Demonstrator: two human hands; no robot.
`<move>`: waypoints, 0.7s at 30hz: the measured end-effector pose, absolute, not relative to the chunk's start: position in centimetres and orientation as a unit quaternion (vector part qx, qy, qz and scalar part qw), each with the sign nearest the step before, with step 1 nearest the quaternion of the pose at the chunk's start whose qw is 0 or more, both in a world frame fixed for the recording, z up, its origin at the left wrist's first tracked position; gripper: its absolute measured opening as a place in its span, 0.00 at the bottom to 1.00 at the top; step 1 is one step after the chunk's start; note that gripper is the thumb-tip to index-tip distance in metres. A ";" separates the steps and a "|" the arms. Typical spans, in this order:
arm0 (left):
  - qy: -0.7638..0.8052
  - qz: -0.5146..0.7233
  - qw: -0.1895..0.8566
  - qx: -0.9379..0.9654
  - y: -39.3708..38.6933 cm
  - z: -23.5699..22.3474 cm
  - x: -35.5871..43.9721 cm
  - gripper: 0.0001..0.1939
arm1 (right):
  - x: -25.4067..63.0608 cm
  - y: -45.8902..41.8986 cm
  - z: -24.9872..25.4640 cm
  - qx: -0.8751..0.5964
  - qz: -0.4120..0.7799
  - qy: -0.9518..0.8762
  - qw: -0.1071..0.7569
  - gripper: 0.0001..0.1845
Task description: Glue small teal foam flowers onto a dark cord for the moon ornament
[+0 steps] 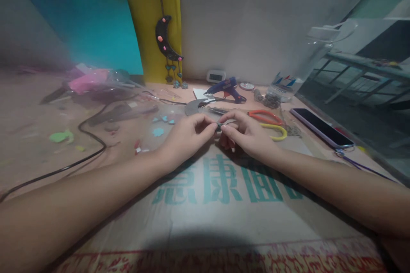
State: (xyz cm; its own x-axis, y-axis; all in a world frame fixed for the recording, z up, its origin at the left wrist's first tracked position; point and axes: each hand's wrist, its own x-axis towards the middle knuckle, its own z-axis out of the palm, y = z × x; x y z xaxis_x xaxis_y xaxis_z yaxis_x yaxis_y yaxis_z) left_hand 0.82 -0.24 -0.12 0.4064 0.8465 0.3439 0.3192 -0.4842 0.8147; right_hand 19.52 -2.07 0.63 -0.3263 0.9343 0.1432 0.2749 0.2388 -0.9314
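Observation:
Over the middle of the work surface, my left hand point(198, 132) and my right hand point(245, 132) meet fingertip to fingertip. Both pinch a small dark grey-green piece point(219, 127), mostly covered by the fingers, so its kind is hidden. Just behind my hands lies a grey crescent shape point(194, 106). Scissors with orange and yellow handles point(275, 133) lie beyond and beside my right hand. To the left of my left hand are a light blue flower shape point(158, 132) and several small blue pieces point(165, 118).
A blue glue gun point(226, 87) rests at the back, near a white digital clock point(216, 76). A phone point(322, 128) lies right. A black cord point(92, 134) curves across the left. A decorated dark crescent point(163, 38) hangs before yellow card point(144, 17). Pink plastic-wrapped material point(89, 81) lies back left.

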 end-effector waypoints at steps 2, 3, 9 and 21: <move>0.378 0.390 0.332 0.771 -0.3 -0.1 0.8 0.09 | 19.5 -2.0 0.7 -0.436 0.453 -0.680 0.378 0.10; 0.378 0.391 0.331 0.772 -0.3 -0.1 0.8 0.09 | 19.5 -2.0 0.6 -0.435 0.458 -0.678 0.377 0.10; 0.399 0.405 0.348 0.745 -0.2 -0.1 0.8 0.09 | 19.6 -1.8 0.3 -0.447 0.396 -0.686 0.416 0.16; 0.418 0.414 0.335 0.736 -0.2 -0.1 0.8 0.10 | 19.6 -2.2 1.0 -0.485 0.281 -0.729 0.392 0.11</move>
State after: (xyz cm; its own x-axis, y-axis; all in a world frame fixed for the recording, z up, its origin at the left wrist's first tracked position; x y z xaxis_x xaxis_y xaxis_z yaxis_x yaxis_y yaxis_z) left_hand 0.82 -0.17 -0.09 0.3077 0.8929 0.3286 0.3390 -0.4256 0.8390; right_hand 19.55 -2.21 1.05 -0.2219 0.9279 0.2996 0.4868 0.3716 -0.7905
